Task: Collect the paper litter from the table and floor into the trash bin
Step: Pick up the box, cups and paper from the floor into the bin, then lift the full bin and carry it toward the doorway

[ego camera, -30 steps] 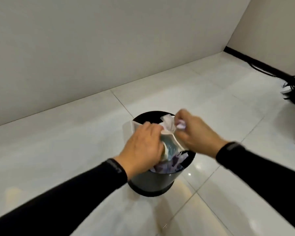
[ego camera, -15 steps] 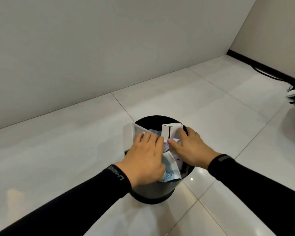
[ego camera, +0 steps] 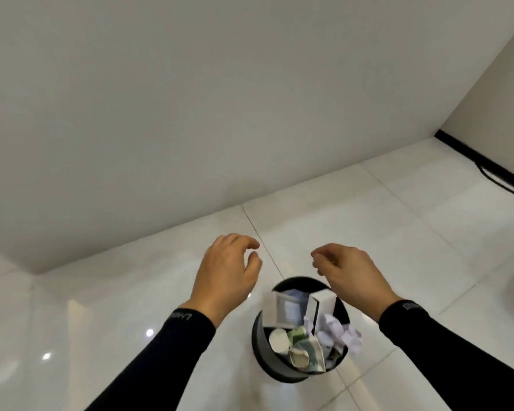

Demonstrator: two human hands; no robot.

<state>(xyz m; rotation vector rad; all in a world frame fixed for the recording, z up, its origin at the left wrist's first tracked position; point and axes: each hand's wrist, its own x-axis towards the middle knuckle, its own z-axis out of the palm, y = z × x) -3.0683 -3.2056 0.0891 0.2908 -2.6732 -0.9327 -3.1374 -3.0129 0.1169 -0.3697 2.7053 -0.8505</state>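
A round black trash bin (ego camera: 260,345) stands on the white tiled floor below my hands. It is packed to the rim with paper litter: white cartons (ego camera: 285,310), a green-printed crumpled wrapper (ego camera: 304,348) and crumpled white paper (ego camera: 340,332) that spills over the right rim. My left hand (ego camera: 226,274) hovers above and to the left of the bin, fingers loosely curled, holding nothing. Above the bin's right side hangs my right hand (ego camera: 349,271), likewise empty with curled fingers apart.
A plain wall meets the floor just behind the bin. A black baseboard (ego camera: 469,149) and a black cable (ego camera: 499,180) run along the far right wall. Glossy floor tiles (ego camera: 398,221) spread around the bin.
Both hands were pressing the paper down into the bin; now they have lifted off and apart, empty. The view has tilted up, so the bin sits lower in frame.
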